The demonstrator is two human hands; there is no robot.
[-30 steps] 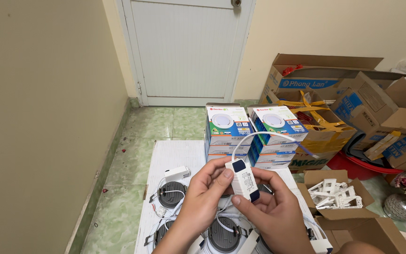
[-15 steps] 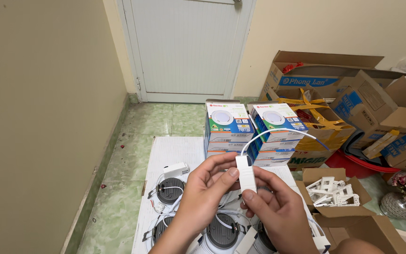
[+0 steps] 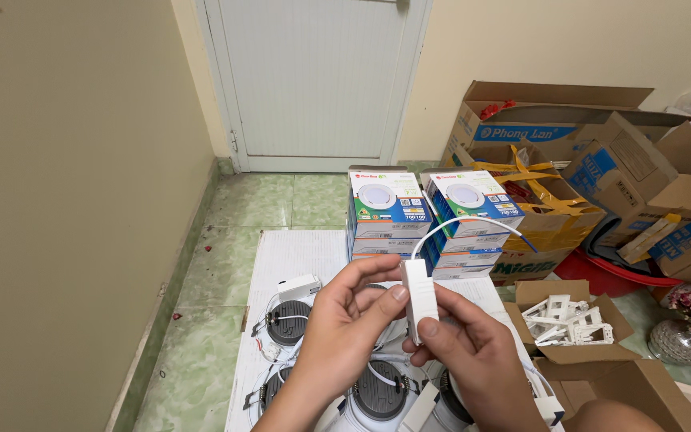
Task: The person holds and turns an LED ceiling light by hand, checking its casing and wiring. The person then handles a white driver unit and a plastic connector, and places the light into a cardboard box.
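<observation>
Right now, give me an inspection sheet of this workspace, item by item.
Surface: white sheet on a green tiled floor.
Job's things: small white driver box, held edge-on.
Clutter: round downlights, stacked lamp cartons, open box of white clips.
Grippers: left hand and right hand both pinch the driver box.
Cables: white cable arcs from the box top.
Surroundings: closed white door, cardboard boxes at right.
</observation>
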